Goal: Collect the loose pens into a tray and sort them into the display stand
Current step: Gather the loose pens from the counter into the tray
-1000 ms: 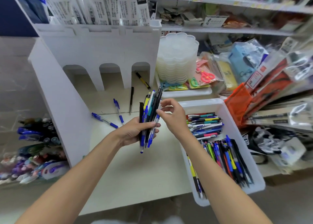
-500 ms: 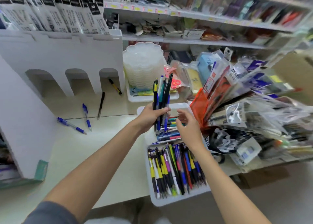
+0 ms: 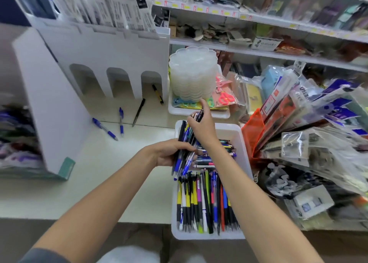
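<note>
Pens in a mixed bundle [image 3: 184,153] are being held over the far half of the white tray [image 3: 244,141], slanting up and away from the person. The left hand [image 3: 168,153] is gripping the bundle round its lower part, fingers curling over the barrels, with blue rubber grips and tips sticking out below the hand. The right hand [image 3: 201,126] is reaching in from the other side and pinching the upper ends of the same bundle, its forefinger pointing straight up above the pen tops.

Inside the tray, a row of pens [image 3: 207,205] is lying lengthwise at the near end, yellow, black, blue, red and pink among them. A crosswise pile [image 3: 218,155] is lying further in, partly hidden behind the right forearm. The tray is sitting on the pale counter [image 3: 103,179], its near end overhanging the front edge.

The white display stand [image 3: 111,50] is standing at the back left, showing three arched openings along its base. Loose pens are lying on the counter in front of it: a left blue pen [image 3: 105,129], a second blue pen [image 3: 121,119], a black pen [image 3: 139,112], and a black-and-yellow pen [image 3: 158,94] lying partly inside the rightmost arch.

Behind the tray, a stack of translucent scalloped containers [image 3: 193,73] is sitting in a shallow white bin [image 3: 199,114], with packaged scissors [image 3: 225,96] lying just beside it
</note>
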